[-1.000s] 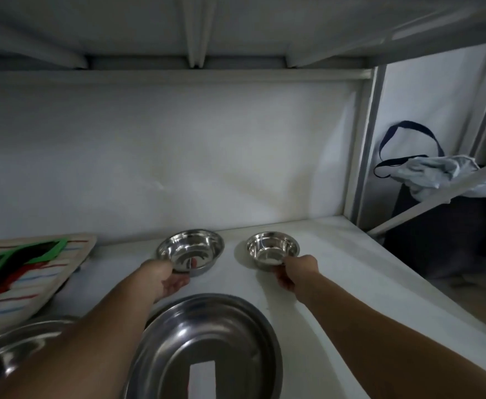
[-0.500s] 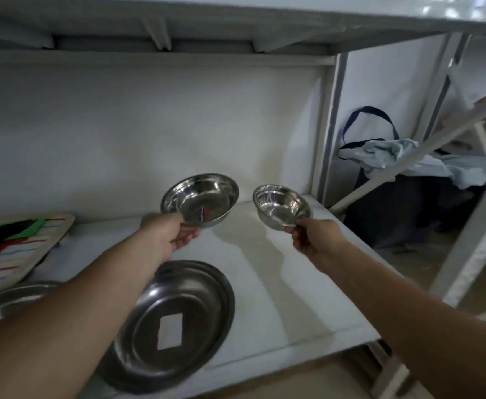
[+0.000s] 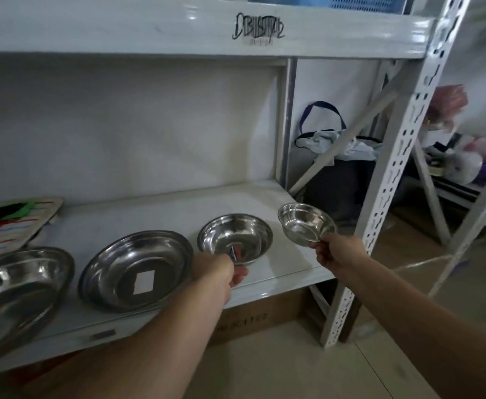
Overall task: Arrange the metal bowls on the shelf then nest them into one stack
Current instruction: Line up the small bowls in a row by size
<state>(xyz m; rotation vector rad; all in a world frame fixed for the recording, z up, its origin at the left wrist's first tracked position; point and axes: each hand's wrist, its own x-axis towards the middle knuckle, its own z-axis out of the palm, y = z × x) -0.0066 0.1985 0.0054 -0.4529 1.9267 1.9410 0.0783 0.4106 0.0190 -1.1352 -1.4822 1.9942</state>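
Bowls sit and hang along the white shelf (image 3: 155, 214). The left hand (image 3: 217, 273) pinches the near rim of the mid bowl (image 3: 235, 237), which tilts toward the camera over the shelf's front right part; whether its base touches the shelf I cannot tell. The right hand (image 3: 335, 251) grips the rim of the small bowl (image 3: 306, 223), held in the air past the shelf's right end, beside the upright post (image 3: 391, 180). A wide bowl (image 3: 136, 270) with a white sticker rests left of the mid bowl, and the largest bowl (image 3: 14, 292) lies at the far left. A striped board (image 3: 11, 220) lies behind it.
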